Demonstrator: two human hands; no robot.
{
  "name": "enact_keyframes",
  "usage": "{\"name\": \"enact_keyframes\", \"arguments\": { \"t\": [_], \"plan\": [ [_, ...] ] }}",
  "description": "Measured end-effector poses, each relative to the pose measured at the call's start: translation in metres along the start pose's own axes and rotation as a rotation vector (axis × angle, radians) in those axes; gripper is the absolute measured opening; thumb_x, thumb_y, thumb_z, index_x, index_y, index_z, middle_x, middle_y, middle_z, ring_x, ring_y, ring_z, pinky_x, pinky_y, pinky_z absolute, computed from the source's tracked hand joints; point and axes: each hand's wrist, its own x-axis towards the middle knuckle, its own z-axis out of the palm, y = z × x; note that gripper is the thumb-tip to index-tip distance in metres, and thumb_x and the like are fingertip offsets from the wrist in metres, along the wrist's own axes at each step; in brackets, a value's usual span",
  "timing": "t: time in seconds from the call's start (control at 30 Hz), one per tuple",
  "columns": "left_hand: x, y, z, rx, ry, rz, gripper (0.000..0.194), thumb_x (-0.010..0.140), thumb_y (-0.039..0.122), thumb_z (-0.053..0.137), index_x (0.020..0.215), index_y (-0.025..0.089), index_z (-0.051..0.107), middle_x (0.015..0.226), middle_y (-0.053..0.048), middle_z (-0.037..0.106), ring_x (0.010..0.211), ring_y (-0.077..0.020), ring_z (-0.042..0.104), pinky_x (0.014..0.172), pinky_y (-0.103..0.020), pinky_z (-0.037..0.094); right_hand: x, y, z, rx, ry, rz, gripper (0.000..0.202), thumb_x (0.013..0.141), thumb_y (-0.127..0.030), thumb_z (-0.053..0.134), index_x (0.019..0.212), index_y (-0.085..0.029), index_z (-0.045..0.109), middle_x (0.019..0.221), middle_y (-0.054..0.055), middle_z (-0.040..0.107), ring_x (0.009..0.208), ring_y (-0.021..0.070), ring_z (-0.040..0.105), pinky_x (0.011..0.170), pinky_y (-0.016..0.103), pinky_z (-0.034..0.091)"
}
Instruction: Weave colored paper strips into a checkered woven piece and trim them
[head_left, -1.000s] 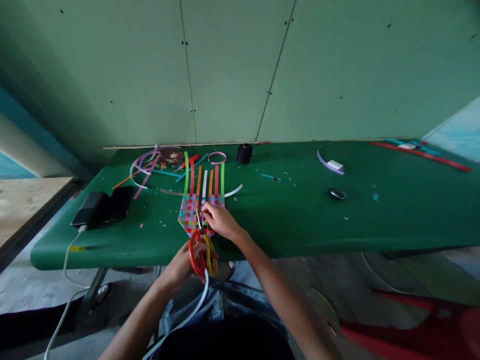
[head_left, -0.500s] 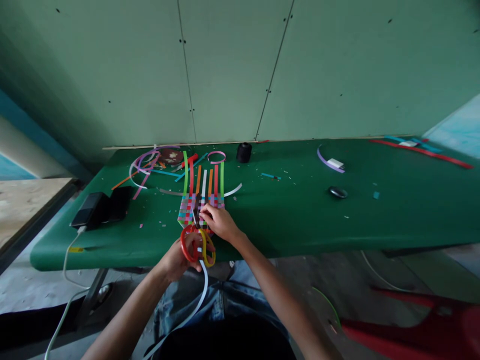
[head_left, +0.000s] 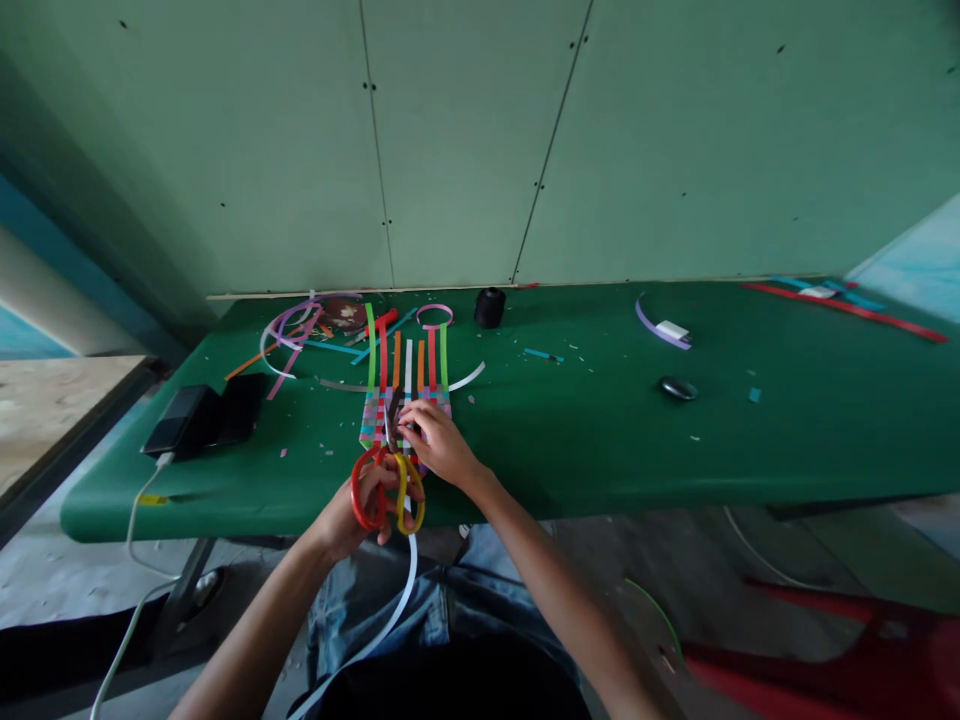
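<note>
Taking the woven piece (head_left: 371, 418) on the table (head_left: 570, 430) as the dial's centre and the wall (head_left: 450, 150) as twelve, the scissors (head_left: 388, 428) lie over it, handles toward six. Between twelve and one is the ring (head_left: 435, 317); at one, the spool (head_left: 490, 308), near the wall. The heap of strips (head_left: 281, 328) spreads around ten. At nine sits the box (head_left: 182, 420), the phone (head_left: 241, 404) just beside it on the centre side; its cable (head_left: 132, 520) drops over the table's edge. The mouse (head_left: 677, 388) rests at three, the plug block (head_left: 673, 331) between two and three, and the bundle of strips (head_left: 847, 298) farther out that way.
</note>
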Motion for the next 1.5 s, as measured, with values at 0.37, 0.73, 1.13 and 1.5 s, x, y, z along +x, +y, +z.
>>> {"name": "enact_keyframes", "arguments": {
  "t": [0.37,0.73,1.13,1.5],
  "plan": [
    [0.007,0.013,-0.015,0.099,-0.001,-0.014,0.049,0.087,0.035,0.065,0.132,0.019,0.055,0.095,-0.009,0.077,0.05,-0.0154,0.067,0.032,-0.017,0.036,0.01,0.003,0.003,0.083,0.059,-0.091,0.009,0.108,-0.023,0.057,0.106,-0.025,0.066,0.126,0.008,0.075,0.12,0.0236,0.069,0.108,0.045,0.051],
    [0.001,0.004,-0.011,0.202,0.06,0.132,0.039,0.09,0.041,0.064,0.12,0.017,0.061,0.083,-0.004,0.074,0.038,-0.0079,0.054,0.03,-0.015,0.027,0.007,0.005,0.005,0.103,0.117,-0.061,0.011,0.107,-0.024,0.059,0.105,-0.024,0.07,0.131,0.01,0.071,0.128,0.0237,0.066,0.111,0.045,0.051],
    [0.0,0.008,-0.012,0.139,-0.057,0.042,0.045,0.091,0.039,0.061,0.131,0.018,0.058,0.105,-0.015,0.078,0.063,-0.0194,0.073,0.036,-0.019,0.044,0.007,0.007,0.007,0.098,0.142,-0.104,0.012,0.106,-0.02,0.058,0.105,-0.025,0.069,0.12,0.007,0.076,0.115,0.0227,0.068,0.105,0.044,0.053],
    [0.003,0.006,-0.013,0.163,-0.046,0.069,0.056,0.096,0.047,0.064,0.141,0.018,0.051,0.111,-0.017,0.077,0.059,-0.0175,0.073,0.034,-0.017,0.043,0.007,0.009,0.007,0.047,0.145,-0.132,0.01,0.107,-0.023,0.059,0.103,-0.025,0.068,0.12,0.007,0.074,0.119,0.0245,0.061,0.107,0.046,0.05]
  ]
}}
